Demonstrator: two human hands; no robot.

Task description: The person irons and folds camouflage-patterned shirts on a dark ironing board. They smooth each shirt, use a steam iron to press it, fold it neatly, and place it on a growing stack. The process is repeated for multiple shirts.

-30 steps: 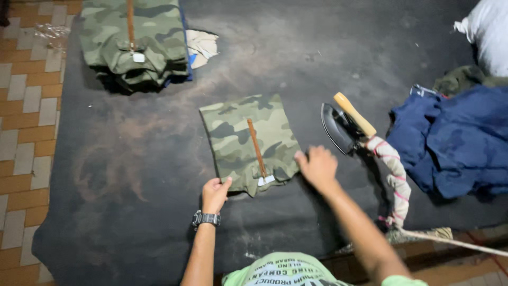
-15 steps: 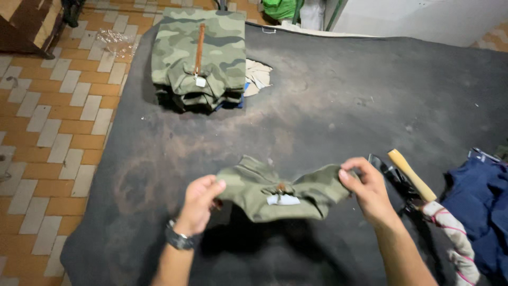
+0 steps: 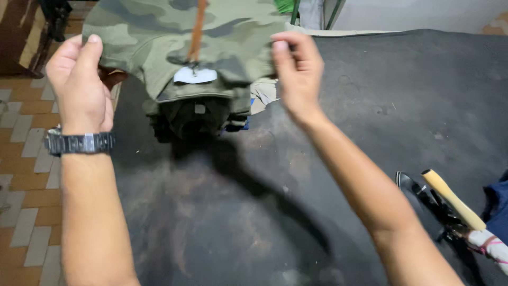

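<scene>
A folded camouflage garment point(image 3: 185, 37) with an orange strap and a white tag hangs in the air at the top of the view. My left hand point(image 3: 79, 79), with a metal watch on the wrist, grips its left edge. My right hand point(image 3: 297, 74) pinches its right edge. Just below the garment sits a stack of folded camouflage clothes point(image 3: 196, 116) on the dark mat point(image 3: 328, 169); the held piece hides most of the stack.
An iron with a pale wooden handle point(image 3: 450, 201) rests at the right on the mat, its striped cord beside it. A blue garment point(image 3: 497, 204) shows at the right edge. Tiled floor point(image 3: 24, 212) runs along the left.
Both hands have lifted the folded garment off the mat and carried it up and away, over the stack at the far left. The view has moved closer to the stack.
</scene>
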